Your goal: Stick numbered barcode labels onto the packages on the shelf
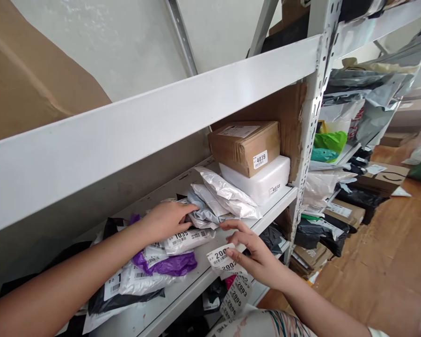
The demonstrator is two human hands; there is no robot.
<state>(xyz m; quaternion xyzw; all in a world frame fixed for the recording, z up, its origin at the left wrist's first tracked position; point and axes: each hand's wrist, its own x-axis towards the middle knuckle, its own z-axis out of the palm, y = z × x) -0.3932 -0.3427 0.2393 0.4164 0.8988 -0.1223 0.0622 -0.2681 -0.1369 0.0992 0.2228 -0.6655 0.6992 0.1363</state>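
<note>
My left hand [166, 220] reaches into a white metal shelf [210, 274] and lies palm down on a heap of soft mailer bags, its fingertips closed on the edge of a grey-white bag [205, 213]. My right hand [256, 255] hovers at the shelf's front edge, fingers partly spread, with a strip of numbered white labels [231, 281] pinched under the thumb and hanging down. A white bag marked 1035 [185, 239] and a purple bag [168, 264] lie just under my left wrist.
A cardboard box labelled 4039 [245, 145] sits on a white foam box [259, 180] at the shelf's right end. Black and white bags [126, 292] fill the left. The neighbouring rack [344, 140] holds more parcels. Boxes stand on the wooden floor [389, 252].
</note>
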